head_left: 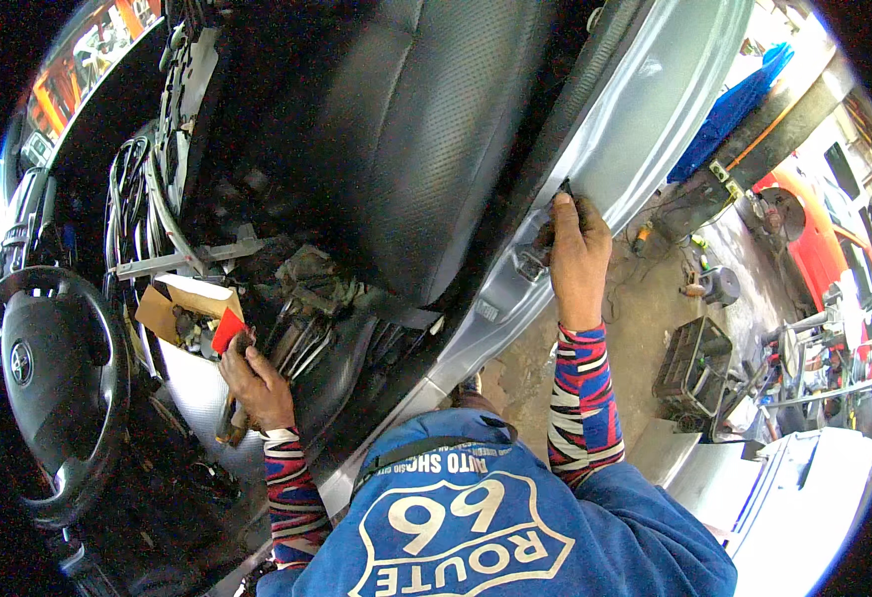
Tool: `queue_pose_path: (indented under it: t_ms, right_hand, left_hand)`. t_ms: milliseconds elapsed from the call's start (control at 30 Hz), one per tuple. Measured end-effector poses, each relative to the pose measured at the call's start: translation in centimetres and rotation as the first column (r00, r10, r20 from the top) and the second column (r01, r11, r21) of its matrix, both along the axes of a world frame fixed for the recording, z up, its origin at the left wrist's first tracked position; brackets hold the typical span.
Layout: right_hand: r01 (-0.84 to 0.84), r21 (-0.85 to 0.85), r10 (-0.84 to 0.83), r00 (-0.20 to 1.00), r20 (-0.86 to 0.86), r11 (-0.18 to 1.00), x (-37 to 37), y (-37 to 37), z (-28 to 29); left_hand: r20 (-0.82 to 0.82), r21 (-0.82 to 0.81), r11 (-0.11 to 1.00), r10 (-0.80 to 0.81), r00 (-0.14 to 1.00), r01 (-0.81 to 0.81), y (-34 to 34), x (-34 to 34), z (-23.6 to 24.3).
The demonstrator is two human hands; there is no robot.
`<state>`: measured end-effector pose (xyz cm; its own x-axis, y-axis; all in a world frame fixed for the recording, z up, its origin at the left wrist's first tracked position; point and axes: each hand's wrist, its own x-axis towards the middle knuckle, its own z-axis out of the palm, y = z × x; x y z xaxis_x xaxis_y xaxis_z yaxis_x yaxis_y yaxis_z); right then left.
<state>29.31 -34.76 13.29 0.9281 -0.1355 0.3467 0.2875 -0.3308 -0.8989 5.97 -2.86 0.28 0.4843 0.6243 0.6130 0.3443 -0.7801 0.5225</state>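
Note:
My left hand (259, 390) is over the driver's seat, its fingers closed on a flat red piece (227, 330) at the edge of an open cardboard box (165, 316). Small mixed parts (193, 330) lie in the box. Under that palm, the end of a brownish handle-like thing (231, 422) shows. My right hand (581, 254) is raised against the silver door pillar (515, 298) of the car, thumb up and fingers curled in. A small dark piece (566, 186) shows at the thumb tip; the fingers hide most of it. Just beside this hand sits a metal latch fitting (532, 261).
A steering wheel (53, 388) stands at the left. Metal strips (162, 261), cables and loose parts (306, 284) crowd the seats by the black seat back (406, 129). On the workshop floor at right are a black crate (692, 366) and a red car (822, 244).

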Motion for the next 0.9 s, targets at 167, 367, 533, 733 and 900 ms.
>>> queue_pose_path:
  t_ms: [167, 367, 533, 733, 900]
  right_hand:
    - [0.049, -0.115, -0.029, 0.986, 0.166, 0.992, -0.3, 0.1, -0.2]
    - [0.107, -0.152, -0.068, 0.968, 0.242, 0.983, -0.2, 0.8, -0.7]
    - [0.127, -0.098, -0.109, 0.979, 0.172, 0.987, -0.3, 1.0, -0.3]
    - [0.015, 0.069, -0.020, 0.998, 0.061, 0.998, -0.2, 0.7, -0.8]
    - [-0.004, 0.246, 0.007, 1.000, -0.010, 0.969, -0.6, 0.7, -1.8]
  left_hand:
    - [-0.012, -0.009, 1.000, 0.004, 1.000, -0.004, 0.1, 0.0, -0.1]
    - [0.003, 0.008, 1.000, -0.005, 1.000, 0.005, 0.1, 0.0, -0.2]
    - [0.008, 0.007, 1.000, -0.008, 1.000, 0.008, -0.1, 0.0, 0.0]
    - [-0.025, -0.002, 1.000, -0.009, 1.000, 0.009, 0.2, -0.2, -0.1]
    - [0.013, 0.021, 1.000, -0.011, 1.000, 0.010, 0.1, -0.2, -0.2]
